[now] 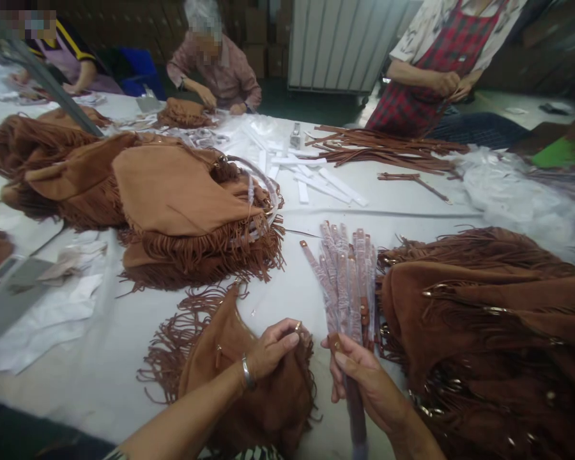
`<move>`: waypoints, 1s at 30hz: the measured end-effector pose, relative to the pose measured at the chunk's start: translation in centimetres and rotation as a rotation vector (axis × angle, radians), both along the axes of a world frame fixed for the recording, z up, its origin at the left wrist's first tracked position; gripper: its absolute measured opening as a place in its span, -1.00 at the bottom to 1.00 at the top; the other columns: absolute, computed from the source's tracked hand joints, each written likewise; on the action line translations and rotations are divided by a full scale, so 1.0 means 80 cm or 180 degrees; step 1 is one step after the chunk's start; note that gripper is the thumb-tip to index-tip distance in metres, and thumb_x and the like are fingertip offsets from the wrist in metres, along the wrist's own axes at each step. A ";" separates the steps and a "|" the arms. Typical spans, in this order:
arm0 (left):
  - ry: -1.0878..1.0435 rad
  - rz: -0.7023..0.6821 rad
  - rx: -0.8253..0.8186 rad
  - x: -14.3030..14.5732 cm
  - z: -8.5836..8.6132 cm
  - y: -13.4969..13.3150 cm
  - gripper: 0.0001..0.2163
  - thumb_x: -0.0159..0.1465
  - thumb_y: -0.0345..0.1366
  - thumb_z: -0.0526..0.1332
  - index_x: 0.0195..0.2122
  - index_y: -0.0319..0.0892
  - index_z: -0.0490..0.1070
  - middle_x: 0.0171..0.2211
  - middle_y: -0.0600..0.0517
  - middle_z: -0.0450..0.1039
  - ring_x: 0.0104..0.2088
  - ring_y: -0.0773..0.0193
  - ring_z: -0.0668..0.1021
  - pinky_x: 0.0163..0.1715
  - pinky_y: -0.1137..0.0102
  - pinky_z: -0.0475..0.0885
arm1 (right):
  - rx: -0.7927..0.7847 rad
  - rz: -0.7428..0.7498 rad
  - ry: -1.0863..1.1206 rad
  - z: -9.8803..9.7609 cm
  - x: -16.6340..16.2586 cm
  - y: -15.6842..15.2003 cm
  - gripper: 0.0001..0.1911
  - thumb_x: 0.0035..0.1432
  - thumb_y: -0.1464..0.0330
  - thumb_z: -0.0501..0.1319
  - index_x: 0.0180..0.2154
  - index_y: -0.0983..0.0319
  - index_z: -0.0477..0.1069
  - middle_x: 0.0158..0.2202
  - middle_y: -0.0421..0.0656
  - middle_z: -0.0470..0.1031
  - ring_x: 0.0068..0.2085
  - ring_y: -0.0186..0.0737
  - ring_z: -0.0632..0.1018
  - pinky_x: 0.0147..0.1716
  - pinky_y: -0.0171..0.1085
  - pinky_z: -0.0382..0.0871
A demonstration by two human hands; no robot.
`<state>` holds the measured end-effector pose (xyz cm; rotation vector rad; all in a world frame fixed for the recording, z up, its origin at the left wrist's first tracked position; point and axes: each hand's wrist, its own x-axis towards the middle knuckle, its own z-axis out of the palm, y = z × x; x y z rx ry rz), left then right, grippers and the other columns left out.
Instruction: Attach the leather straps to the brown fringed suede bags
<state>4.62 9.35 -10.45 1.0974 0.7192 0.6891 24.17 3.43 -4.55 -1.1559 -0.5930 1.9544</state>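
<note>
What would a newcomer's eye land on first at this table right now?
Probably the brown fringed suede bags: a big pile left of centre, another heap at the right. Next, the fan of plastic-wrapped straps held up in the right hand near the bottom centre, while the left hand pinches a small metal fitting on the fringed bag lying in front.

White table, brown fringed bags, wrapped straps, white paper strips, leather straps, plastic sheeting
</note>
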 end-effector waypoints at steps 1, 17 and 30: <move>0.0001 0.0105 -0.0050 -0.006 0.003 -0.003 -0.61 0.19 -0.01 0.13 -0.16 -0.27 0.38 -0.33 -0.01 0.39 -0.30 0.28 0.41 -0.23 0.41 0.29 | -0.0028 0.0059 -0.0080 0.004 -0.006 -0.002 -0.70 0.15 0.19 0.15 -0.17 0.24 0.21 -0.54 -0.31 0.30 -0.64 -0.46 0.35 -0.61 -0.40 0.36; -0.2010 -0.0188 -0.1765 -0.145 0.072 0.032 -0.70 0.14 -0.08 0.14 -0.42 -0.28 0.35 -0.51 -0.01 0.35 -0.53 0.29 0.42 -0.46 0.37 0.30 | -0.0099 0.0294 -0.0001 0.076 -0.121 0.017 -0.65 0.09 0.08 0.16 -0.32 0.25 0.26 -0.61 -0.24 0.40 -0.81 -0.54 0.23 -0.88 -0.56 -0.02; -0.1677 0.0351 -0.2888 -0.127 0.051 -0.038 -0.73 0.13 -0.14 0.21 -0.38 -0.32 0.41 -0.49 -0.06 0.45 -0.46 0.25 0.52 -0.35 0.39 0.37 | -0.0112 0.0203 0.0144 0.056 -0.151 0.030 -0.65 0.07 0.11 0.20 -0.32 0.28 0.26 -0.63 -0.30 0.37 -0.78 -0.53 0.28 -0.86 -0.56 0.05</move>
